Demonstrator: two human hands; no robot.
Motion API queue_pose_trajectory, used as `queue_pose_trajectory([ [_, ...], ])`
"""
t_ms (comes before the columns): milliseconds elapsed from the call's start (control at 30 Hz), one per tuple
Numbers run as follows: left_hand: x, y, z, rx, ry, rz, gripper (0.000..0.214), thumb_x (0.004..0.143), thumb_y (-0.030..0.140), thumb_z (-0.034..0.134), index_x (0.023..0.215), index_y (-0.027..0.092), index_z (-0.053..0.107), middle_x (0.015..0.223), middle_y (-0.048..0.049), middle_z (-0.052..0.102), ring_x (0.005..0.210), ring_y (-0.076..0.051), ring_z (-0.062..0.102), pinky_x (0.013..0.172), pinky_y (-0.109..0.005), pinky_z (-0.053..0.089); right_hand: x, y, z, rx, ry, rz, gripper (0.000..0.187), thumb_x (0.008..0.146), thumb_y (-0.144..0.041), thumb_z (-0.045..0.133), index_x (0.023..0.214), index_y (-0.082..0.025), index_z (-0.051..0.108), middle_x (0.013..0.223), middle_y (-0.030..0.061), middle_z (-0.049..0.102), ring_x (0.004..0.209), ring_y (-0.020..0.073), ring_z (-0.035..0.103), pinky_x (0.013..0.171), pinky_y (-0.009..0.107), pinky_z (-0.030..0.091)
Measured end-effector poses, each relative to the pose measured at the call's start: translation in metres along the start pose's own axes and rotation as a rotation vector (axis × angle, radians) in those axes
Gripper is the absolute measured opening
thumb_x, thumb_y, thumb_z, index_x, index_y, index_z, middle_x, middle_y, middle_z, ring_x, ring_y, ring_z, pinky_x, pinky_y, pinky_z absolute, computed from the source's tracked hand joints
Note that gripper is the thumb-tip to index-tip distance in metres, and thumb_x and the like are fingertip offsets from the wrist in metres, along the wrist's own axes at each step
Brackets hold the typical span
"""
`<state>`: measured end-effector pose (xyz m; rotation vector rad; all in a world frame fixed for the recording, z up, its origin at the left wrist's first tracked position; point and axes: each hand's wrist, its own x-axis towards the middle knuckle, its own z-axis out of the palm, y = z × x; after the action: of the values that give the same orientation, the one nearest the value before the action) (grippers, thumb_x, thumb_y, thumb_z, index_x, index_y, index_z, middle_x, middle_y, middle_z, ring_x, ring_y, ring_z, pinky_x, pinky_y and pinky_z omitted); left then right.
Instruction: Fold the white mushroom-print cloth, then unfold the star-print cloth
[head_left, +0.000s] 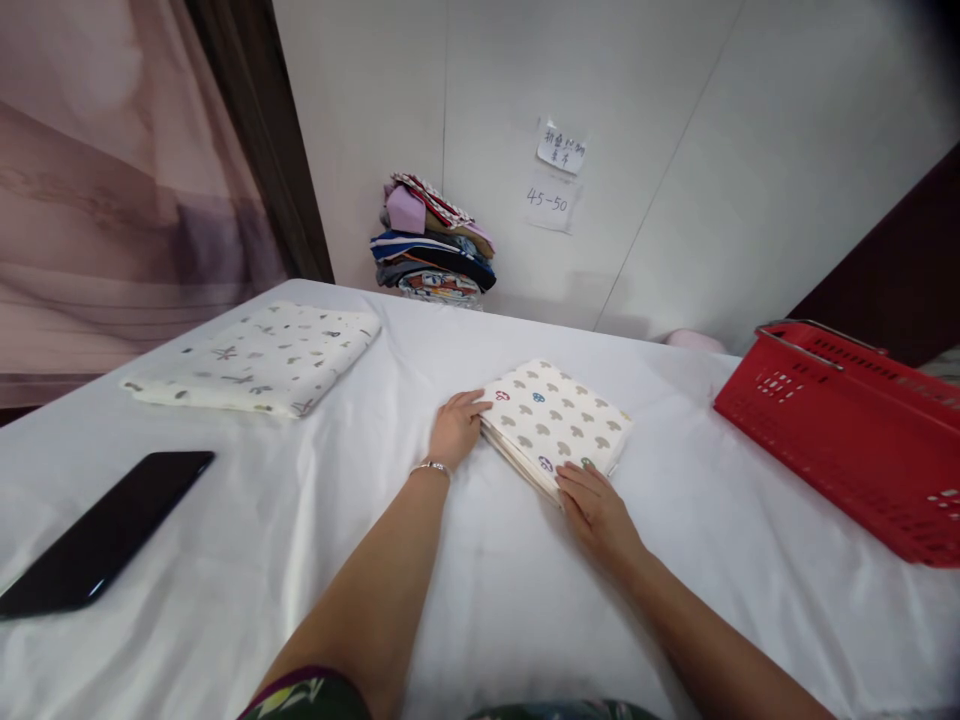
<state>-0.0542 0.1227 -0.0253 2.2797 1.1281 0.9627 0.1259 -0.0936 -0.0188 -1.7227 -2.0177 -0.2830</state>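
Note:
A folded white cloth (559, 415) printed with grey-brown mushroom-like shapes and a few coloured ones lies on the white-covered table. At its left corner, my left hand (456, 430) has fingers on the top layer, closed around the edge. My right hand (600, 512) grips the near corner, fingertips on top and thumb down along the side. Several layers show along the edge between both hands. Off to the left rests a second folded cloth (270, 355), cream with small leaf and insect-like prints; neither hand touches it.
A black phone-like slab (109, 530) lies at the near left of the table (360, 620). On the right stands a red plastic basket (847, 430) with a metal handle. Behind the table's far edge is a stack of folded fabrics (435, 245) against the wall.

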Motion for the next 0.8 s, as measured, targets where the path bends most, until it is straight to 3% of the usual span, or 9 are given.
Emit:
queue_pose_trajectory([
  [167,-0.001,0.002,0.0,0.047,0.002,-0.035,0.038,0.077,0.009,0.046,0.098,0.03,0.07,0.122,0.0073,0.059,0.115,-0.018,0.049,0.101,-0.038,0.039,-0.002,0.0,0.002,-0.022,0.069,-0.093,0.026,0.091,-0.016,0.042,0.111,-0.017,0.058,0.116,0.0092,0.062,0.117,0.0197,0.051,0.103,0.045,0.037],
  [433,0.001,0.011,-0.007,0.053,0.001,-0.023,0.038,0.076,0.01,0.043,0.099,0.026,0.069,0.123,0.0043,0.059,0.119,-0.019,0.046,0.105,-0.038,0.034,-0.004,0.001,0.001,-0.083,0.008,-0.13,0.032,0.089,-0.019,0.043,0.12,-0.017,0.052,0.123,0.0113,0.058,0.12,0.0205,0.048,0.104,0.047,0.035],
  [567,-0.004,0.038,-0.004,0.098,0.037,0.121,0.035,0.081,0.018,0.044,0.108,0.025,0.065,0.125,0.0007,0.057,0.125,-0.021,0.04,0.109,-0.043,0.025,-0.005,-0.002,-0.001,-0.083,0.015,-0.131,0.033,0.088,-0.019,0.044,0.119,-0.016,0.053,0.123,0.0114,0.058,0.12,0.0202,0.048,0.103,0.046,0.036],
  [667,-0.012,0.052,0.009,0.161,-0.069,0.265,0.034,0.084,0.031,0.049,0.115,0.025,0.06,0.132,-0.0036,0.052,0.129,-0.025,0.036,0.11,-0.049,0.017,-0.001,-0.007,-0.01,-0.042,-0.008,-0.104,0.034,0.086,-0.027,0.048,0.118,-0.016,0.054,0.122,0.0117,0.058,0.119,0.0214,0.049,0.102,0.045,0.037],
  [800,-0.019,0.053,0.023,0.216,-0.151,0.3,0.037,0.086,0.034,0.047,0.121,0.027,0.055,0.137,-0.0052,0.047,0.132,-0.026,0.032,0.111,-0.052,0.013,0.024,-0.004,-0.026,0.069,-0.05,0.013,0.024,0.09,-0.032,0.044,0.098,-0.023,0.065,0.109,0.0052,0.066,0.107,0.018,0.058,0.096,0.036,0.043],
])
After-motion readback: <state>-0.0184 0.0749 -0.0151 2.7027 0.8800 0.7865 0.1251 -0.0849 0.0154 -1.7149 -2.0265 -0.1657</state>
